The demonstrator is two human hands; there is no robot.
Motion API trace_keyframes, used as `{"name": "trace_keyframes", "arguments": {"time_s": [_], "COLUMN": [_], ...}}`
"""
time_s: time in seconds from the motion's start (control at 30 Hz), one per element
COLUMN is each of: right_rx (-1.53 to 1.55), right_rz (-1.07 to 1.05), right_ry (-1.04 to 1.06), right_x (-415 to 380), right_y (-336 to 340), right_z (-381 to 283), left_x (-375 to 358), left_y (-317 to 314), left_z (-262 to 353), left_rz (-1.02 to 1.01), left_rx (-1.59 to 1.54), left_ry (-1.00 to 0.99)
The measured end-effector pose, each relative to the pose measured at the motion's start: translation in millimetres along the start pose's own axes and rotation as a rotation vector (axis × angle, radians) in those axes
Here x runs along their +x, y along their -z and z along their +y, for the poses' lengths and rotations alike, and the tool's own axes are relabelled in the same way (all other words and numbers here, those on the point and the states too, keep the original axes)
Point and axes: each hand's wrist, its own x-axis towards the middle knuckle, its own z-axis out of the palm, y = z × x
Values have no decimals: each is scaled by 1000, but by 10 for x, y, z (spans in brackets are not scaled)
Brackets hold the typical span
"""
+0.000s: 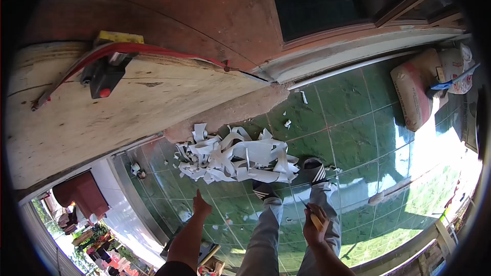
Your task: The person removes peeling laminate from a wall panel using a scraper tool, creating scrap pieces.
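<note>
My left hand reaches forward over the green tiled floor with its index finger stretched out and nothing visible in it. Just beyond that fingertip lies a heap of curled white strips, with smaller scraps along its near edge. Lower right, my right hand is closed around a thin-bladed tool with a wooden handle. Its narrow tip points toward the heap, and the exact kind of tool cannot be made out. My feet, in dark striped slippers, stand at the heap's near right edge.
A large plywood board spans the left, with a black device with a red knob and a yellow block at its edge. Sacks lean at the right beside a blue-headed tool. Scraps dot the tiles.
</note>
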Motion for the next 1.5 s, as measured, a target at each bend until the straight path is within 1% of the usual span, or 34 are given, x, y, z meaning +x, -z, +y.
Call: {"name": "trace_keyframes", "arguments": {"time_s": [0.03, 0.1, 0.13, 0.17, 0.2, 0.23, 0.27, 0.3, 0.37, 0.4, 0.47, 0.53, 0.6, 0.7, 0.77, 0.8, 0.9, 0.97, 1.03, 1.07, 1.17, 1.3, 1.4, 1.47, 1.5], "right_rx": [70, 223, 293, 286, 340, 308, 329, 346, 374, 383, 393, 350, 327, 300, 193, 140, 203, 241, 269, 241, 186, 161, 209, 218, 144], "right_rz": [74, 122, 203, 235, 313, 368, 419, 412, 386, 389, 382, 383, 373, 316, 300, 289, 281, 345, 396, 381, 359, 393, 391, 393, 324], "right_ry": [-34, 44, 102, 123, 139, 277, 330, 348, 383, 392, 424, 407, 419, 446, 449, 445, 365, 410, 459, 461, 451, 443, 457, 475, 408], "right_x": [324, 975, 1280, 1547, 1787, 2025, 2204, 2337, 2504, 2536, 2580, 2615, 2689, 2719, 2808, 2828, 2927, 2893, 2897, 2897, 2875, 2845, 2802, 2750, 2790], "right_y": [-158, -377, -490, -561, -638, -642, -687, -750, -857, -891, -930, -965, -978, -961, -1002, -1031, -1098, -1128, -1170, -1153, -1090, -1142, -1156, -1151, -1200], "right_z": [-242, -772, -1045, -1292, -1532, -1757, -1918, -2013, -2135, -2180, -2234, -2207, -2180, -2187, -2153, -2126, -2062, -2069, -2029, -2039, -2089, -2159, -2111, -2083, -1983], "left_x": [-32, -191, -303, -426, -565, -704, -842, -941, -1141, -1253, -1530, -1632, -1642, -1661, -1634, -1666, -1664, -1649, -1593, -1564, -1547, -1488, -1527, -1398, -1389], "left_y": [53, -5, -39, -46, -48, -75, -140, -218, -409, -419, -354, -483, -571, -619, -603, -586, -553, -591, -784, -932, -1028, -1025, -876, -818, -799], "left_z": [-147, -364, -460, -479, -467, -442, -451, -462, -491, -418, -146, -117, -75, -14, 36, 14, -7, -82, -252, -399, -536, -491, -320, -217, -211], "left_rz": [-82, -34, -17, -12, -5, 0, 23, 48, 20, -14, -82, -136, -179, -174, -196, -209, -225, -216, -235, -260, -290, -270, -84, -77, -77], "left_rx": [-33, -221, -299, -344, -343, -342, -303, -266, -296, -298, -319, -369, -409, -457, -517, -543, -542, -555, -597, -629, -667, -704, -464, -474, -475], "left_ry": [-15, -9, -8, -13, -29, -45, -116, -190, -256, -228, -165, -139, -110, -98, -69, -50, -4, -6, 13, 36, 65, 65, -138, -182, -198]}}
